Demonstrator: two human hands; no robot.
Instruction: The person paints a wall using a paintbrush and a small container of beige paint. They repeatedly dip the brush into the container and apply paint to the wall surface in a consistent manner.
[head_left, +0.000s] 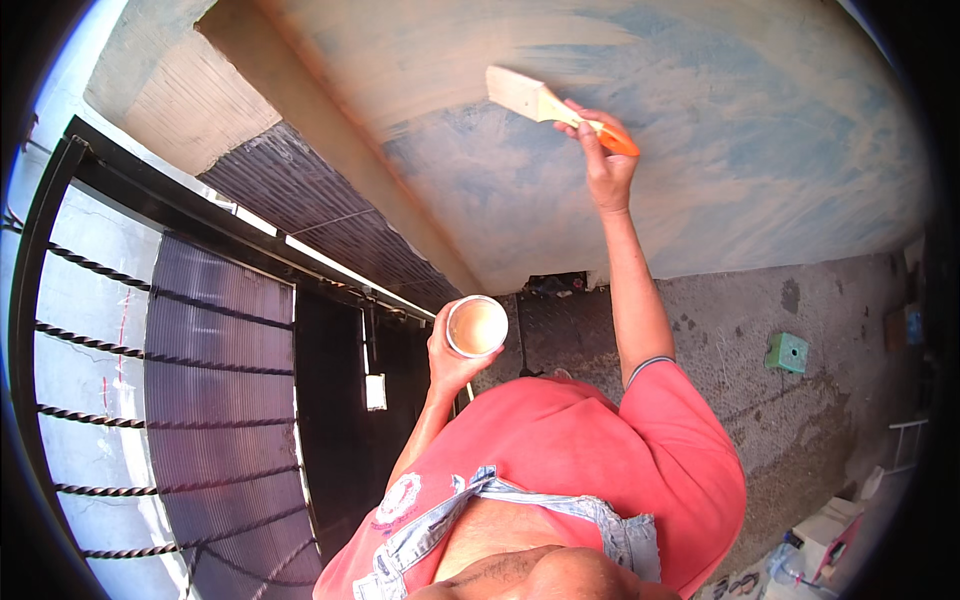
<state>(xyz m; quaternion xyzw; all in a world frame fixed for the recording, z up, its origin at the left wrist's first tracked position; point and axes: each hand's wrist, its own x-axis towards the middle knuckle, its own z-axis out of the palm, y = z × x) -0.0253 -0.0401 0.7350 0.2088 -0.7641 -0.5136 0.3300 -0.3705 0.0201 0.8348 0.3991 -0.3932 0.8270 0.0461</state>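
Note:
My right hand (606, 154) grips a flat paintbrush (555, 106) by its yellow and orange handle. The pale, paint-coated bristles lie against the wall (480, 161), pointing up and left. Cream-peach paint covers that wall in streaky patches, and blue-grey shows through between them. Lower down, in front of my chest, my left hand (450, 360) holds a round cup (477, 326) upright with cream-coloured paint in it. The cup's side is mostly hidden from above.
A projecting wall edge (330, 112) runs beside the painted face, with dark ribbed tile (292, 195) past it. At left stands a black metal gate (90, 161) with twisted bars. On the concrete floor (720, 322) sits a green stool (787, 353); a clear plastic bottle (786, 564) is at lower right.

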